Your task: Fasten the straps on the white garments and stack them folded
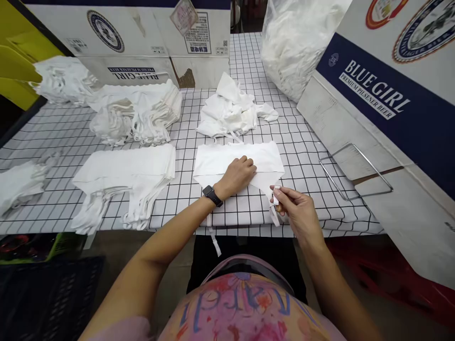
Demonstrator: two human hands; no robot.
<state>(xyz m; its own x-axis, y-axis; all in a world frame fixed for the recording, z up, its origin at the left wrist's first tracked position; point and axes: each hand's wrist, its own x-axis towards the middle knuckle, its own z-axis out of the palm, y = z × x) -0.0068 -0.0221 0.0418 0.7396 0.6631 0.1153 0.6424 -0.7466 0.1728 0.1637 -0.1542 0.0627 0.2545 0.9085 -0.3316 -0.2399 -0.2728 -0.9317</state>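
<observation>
A white garment (227, 158) lies flat on the grid-patterned table (305, 142) in front of me. My left hand (239, 174), with a black watch on the wrist, presses down on the garment's lower middle with fingers curled. My right hand (295, 206) pinches a thin white strap (274, 201) at the garment's lower right corner, near the table's front edge. Another strap (213, 237) hangs over the edge below my left wrist.
A flat stack of white garments (128, 173) lies to the left, with folded piles (138, 113) behind it. A loose heap (231, 111) sits behind the garment. Cardboard boxes (384, 104) stand right and at the back (149, 42); a plastic bag of white pieces (295, 47) and a wire frame (355, 170) are nearby.
</observation>
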